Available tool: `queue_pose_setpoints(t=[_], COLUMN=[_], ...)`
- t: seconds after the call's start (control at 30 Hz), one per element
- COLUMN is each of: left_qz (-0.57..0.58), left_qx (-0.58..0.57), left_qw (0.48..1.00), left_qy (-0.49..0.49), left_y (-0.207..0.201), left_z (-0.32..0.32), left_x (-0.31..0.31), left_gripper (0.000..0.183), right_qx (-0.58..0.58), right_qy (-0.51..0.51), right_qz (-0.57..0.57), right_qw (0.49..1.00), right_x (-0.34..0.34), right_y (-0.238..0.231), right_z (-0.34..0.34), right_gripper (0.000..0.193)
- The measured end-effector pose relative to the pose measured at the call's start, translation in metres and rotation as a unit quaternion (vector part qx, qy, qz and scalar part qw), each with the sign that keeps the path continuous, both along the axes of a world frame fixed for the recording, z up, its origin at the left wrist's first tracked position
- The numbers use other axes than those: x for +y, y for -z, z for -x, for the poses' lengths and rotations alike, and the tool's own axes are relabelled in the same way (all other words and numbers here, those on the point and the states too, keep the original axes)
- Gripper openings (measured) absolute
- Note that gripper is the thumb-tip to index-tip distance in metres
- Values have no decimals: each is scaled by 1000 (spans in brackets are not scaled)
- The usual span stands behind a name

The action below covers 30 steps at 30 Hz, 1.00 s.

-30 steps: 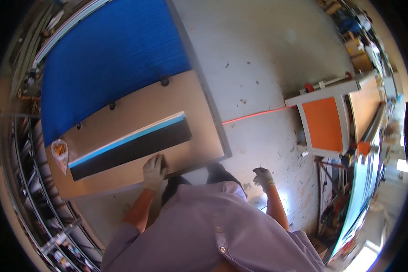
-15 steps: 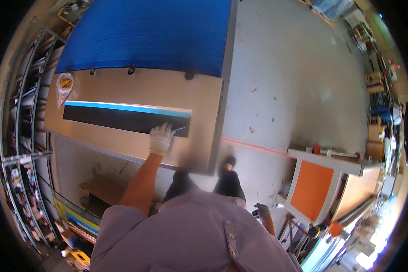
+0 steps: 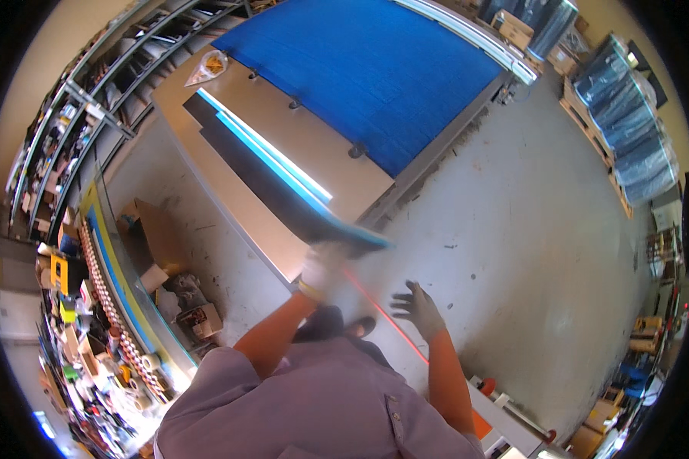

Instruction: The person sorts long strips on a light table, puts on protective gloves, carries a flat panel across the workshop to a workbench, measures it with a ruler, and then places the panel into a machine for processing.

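Note:
My left hand [image 3: 321, 269], in a whitish glove with a yellow cuff, is closed on the near end of a long black strip [image 3: 264, 180] with a light-blue edge. The hand is blurred, and its fingertips are partly lost against the strip. That end of the strip juts past the table's corner and bends. Beneath it, another dark strip [image 3: 200, 112] with a bright edge shows on the beige tabletop [image 3: 352, 187]. Off to the right over the floor, my right hand [image 3: 419, 308] wears a dark-palmed glove; its fingers are spread and hold nothing.
A blue sheet [image 3: 367, 69] covers the table's far part, with dark round fittings along its border. A clear bag of yellow pieces [image 3: 209, 67] rests at the far left corner. Shelving [image 3: 122, 84] stands left; wrapped rolls [image 3: 628, 115] sit on pallets at right. A red line [image 3: 386, 315] crosses the floor.
My view has turned and my body has shifted. My left hand has pulled the black strip's end off the table's right side. My right hand has risen from beside my body, fingers spread.

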State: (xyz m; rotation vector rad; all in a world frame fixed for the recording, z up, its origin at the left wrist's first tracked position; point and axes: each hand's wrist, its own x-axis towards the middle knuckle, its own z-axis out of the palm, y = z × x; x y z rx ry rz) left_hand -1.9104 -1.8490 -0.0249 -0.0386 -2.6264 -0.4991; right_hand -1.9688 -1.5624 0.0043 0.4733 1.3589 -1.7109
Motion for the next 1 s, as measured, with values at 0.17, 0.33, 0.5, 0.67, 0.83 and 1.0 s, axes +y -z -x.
queue_pose_setpoints(t=[0.17,0.33,0.5,0.67,0.83,1.0], left_qz=[-9,-317,-858,-894,-847,-698], left_qx=[-102,-22,60,165,221,185], left_qw=[992,912,496,415,475,676], left_qy=[79,-258,-118,-19,-92,-146], left_y=[3,77,80,43,-33,-144], left_z=[-8,-24,42,165,314,414], left_x=[63,47,-12,-26,-5,-69], left_gripper=[41,61,105,45,36,23], right_qx=[64,238,330,344,242,123], right_qy=[-76,-197,-200,-221,-128,85], right_qz=[176,-141,-49,-38,-78,-52], right_qw=[979,941,921,912,959,987], right_x=[-45,-28,46,129,180,205], right_y=[50,1,-42,-63,-30,-4], right_z=[54,85,178,295,379,415], right_gripper=[59,40,32,38,44,50])
